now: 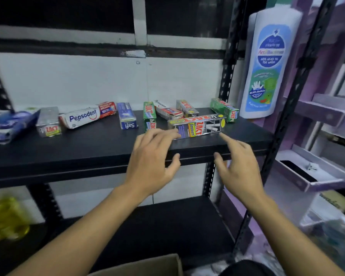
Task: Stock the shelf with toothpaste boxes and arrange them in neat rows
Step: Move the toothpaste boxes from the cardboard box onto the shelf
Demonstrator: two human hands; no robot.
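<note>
The Smokers box (197, 126) lies crosswise on the shelf (88, 150), near its front edge. Left of it lies the Safi box (127, 116), and farther left the Pepsodent box (86, 115). Just behind it lies a second Pepsodent box (167, 111). To its right, past the upright (225, 76), is a bottle (269, 62).

A silver Zact Smokers box (198, 126) lies crosswise at the shelf (84, 146) front, other boxes (88, 115) scattered behind.
</note>
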